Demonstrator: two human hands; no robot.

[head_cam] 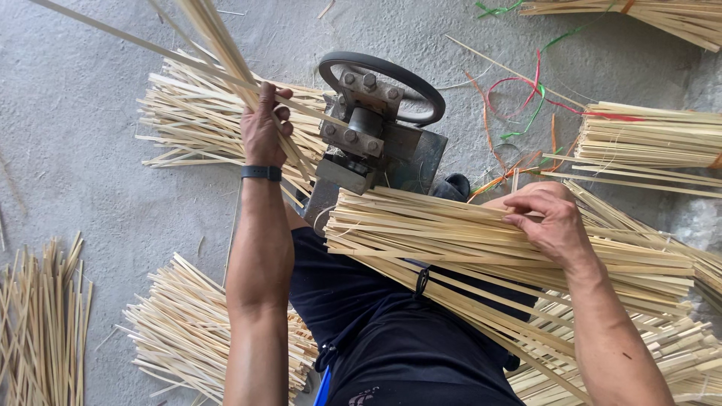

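Observation:
My left hand is closed around a few long thin bamboo strips that run up and out of the top left, beside a small metal machine with a round hand wheel. My right hand rests fingers-down on a thick bundle of pale bamboo strips lying across my lap, picking at its top strips. A dark band sits on my left wrist.
Heaps of split bamboo strips lie on the grey concrete floor: behind the left hand, at lower left, far left, and bundles at right. Coloured plastic ties are scattered behind the machine.

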